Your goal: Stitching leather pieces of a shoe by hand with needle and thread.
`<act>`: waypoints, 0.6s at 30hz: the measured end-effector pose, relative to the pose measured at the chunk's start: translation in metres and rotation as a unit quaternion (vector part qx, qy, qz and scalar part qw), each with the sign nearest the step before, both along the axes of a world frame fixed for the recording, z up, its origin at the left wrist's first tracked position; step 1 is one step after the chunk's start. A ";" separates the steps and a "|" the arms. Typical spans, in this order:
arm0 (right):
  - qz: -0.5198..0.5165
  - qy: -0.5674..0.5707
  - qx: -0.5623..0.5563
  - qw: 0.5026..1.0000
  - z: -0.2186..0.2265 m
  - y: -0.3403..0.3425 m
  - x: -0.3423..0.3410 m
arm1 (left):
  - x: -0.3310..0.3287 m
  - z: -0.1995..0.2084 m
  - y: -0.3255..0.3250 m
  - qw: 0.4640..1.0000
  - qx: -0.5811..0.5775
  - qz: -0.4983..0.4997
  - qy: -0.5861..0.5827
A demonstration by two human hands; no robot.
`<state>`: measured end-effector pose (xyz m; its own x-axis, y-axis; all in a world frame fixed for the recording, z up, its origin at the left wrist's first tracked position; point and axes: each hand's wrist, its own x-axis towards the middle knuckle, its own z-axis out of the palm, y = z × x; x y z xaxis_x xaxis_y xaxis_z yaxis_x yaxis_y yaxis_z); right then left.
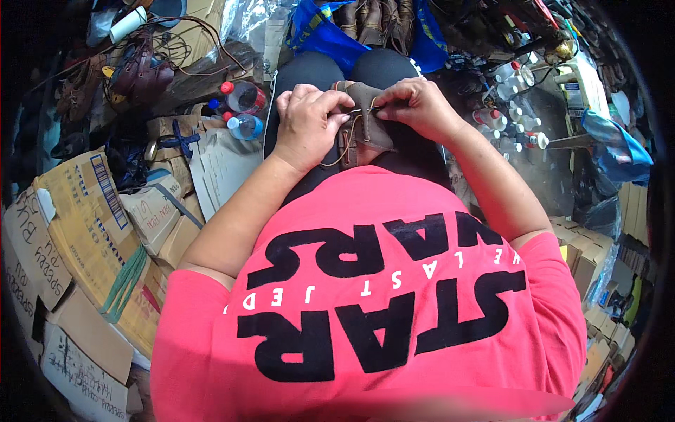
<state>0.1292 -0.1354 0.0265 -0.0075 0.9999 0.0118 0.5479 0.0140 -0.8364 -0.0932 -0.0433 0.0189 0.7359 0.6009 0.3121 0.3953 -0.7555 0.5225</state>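
A brown leather shoe upper (373,131) rests across my dark-trousered lap, between my hands. My left hand (307,125) is closed at its left side, thumb and forefinger pinched at a thin tan cord. From the right, my right hand (420,105) pinches the same cord close above the leather. A thin straight piece spans between the two sets of fingertips; whether it is a needle or taut cord I cannot tell. A loose loop of the tan cord (343,150) hangs down by the upper's left side.
Bottles with red and blue caps (245,127) stand left of my knees; several clear bottles (508,90) stand at the right. Cardboard boxes (98,232) crowd the left. Beyond my knees is a blue bag (309,28) with brown shoes (370,24). Dark leather pieces (144,74) lie far left.
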 end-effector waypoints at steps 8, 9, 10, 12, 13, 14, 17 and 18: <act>-0.060 0.153 -0.132 0.978 0.002 0.009 -0.010 | 0.012 -0.004 0.001 0.998 -0.060 -0.001 -0.026; -0.046 0.144 -0.131 0.980 0.004 0.011 -0.007 | 0.014 -0.005 0.003 0.998 -0.040 -0.018 -0.052; -0.050 0.124 -0.164 0.977 0.005 0.012 -0.006 | 0.014 -0.006 0.006 0.998 -0.025 -0.019 -0.060; -0.023 0.110 -0.165 0.980 0.007 0.014 -0.002 | 0.011 -0.005 0.011 0.996 0.009 -0.029 -0.084; -0.008 0.159 -0.154 0.975 0.007 0.012 0.000 | 0.007 -0.003 0.015 0.994 -0.020 -0.048 -0.092; -0.027 0.144 -0.159 0.976 0.009 0.010 0.005 | 0.002 0.000 0.017 0.994 -0.042 -0.040 -0.090; -0.017 0.105 -0.134 0.985 0.017 0.005 0.012 | -0.014 0.012 0.018 0.990 -0.137 -0.024 -0.017; -0.004 0.060 -0.104 0.993 0.020 0.003 0.012 | -0.015 0.016 0.016 0.995 -0.083 -0.045 -0.010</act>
<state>0.1411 -0.1327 0.0465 -0.0099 0.9809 -0.1941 0.4438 -0.1696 -0.8799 -0.1086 -0.0274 0.0351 0.7841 0.5766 0.2297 0.3173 -0.6905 0.6500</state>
